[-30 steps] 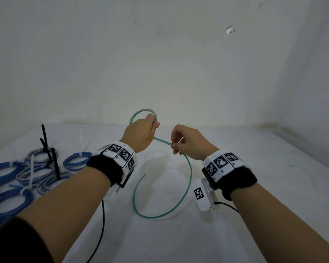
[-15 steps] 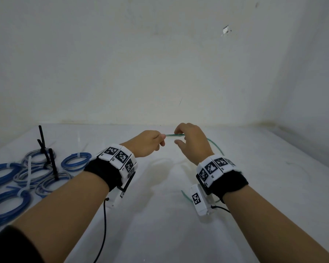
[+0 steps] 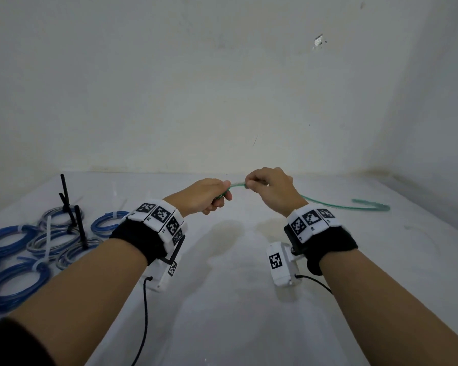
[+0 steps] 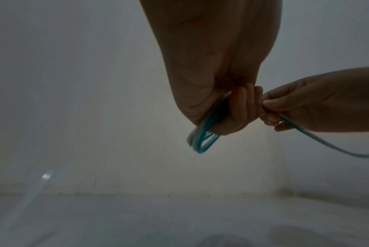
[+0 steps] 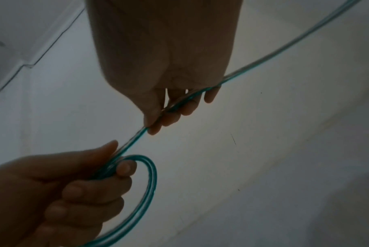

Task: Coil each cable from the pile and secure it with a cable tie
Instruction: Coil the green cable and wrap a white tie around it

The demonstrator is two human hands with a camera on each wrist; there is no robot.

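Note:
A thin green cable (image 3: pixel 336 206) is held in the air above the white table (image 3: pixel 236 313). My left hand (image 3: pixel 209 198) grips a small coil of its loops (image 4: pixel 202 142), which curl out under the fingers (image 5: pixel 145 183). My right hand (image 3: pixel 269 187) pinches the cable (image 5: pixel 141 135) just right of the coil, a short span apart from the left hand. From the right hand the loose tail trails right over the table and ends in a blurred hook (image 3: pixel 373 206).
Several tied blue and grey cable coils (image 3: pixel 24 247) lie at the table's left edge, with black cable ties (image 3: pixel 69 204) sticking up and white ties (image 3: pixel 46 239) among them. White walls close the back and right side.
The big loose loop that hung in front of me is gone. My right hand has swung over beside the left, and the tail now stretches out to the right. The coil sits hidden in the left fist.

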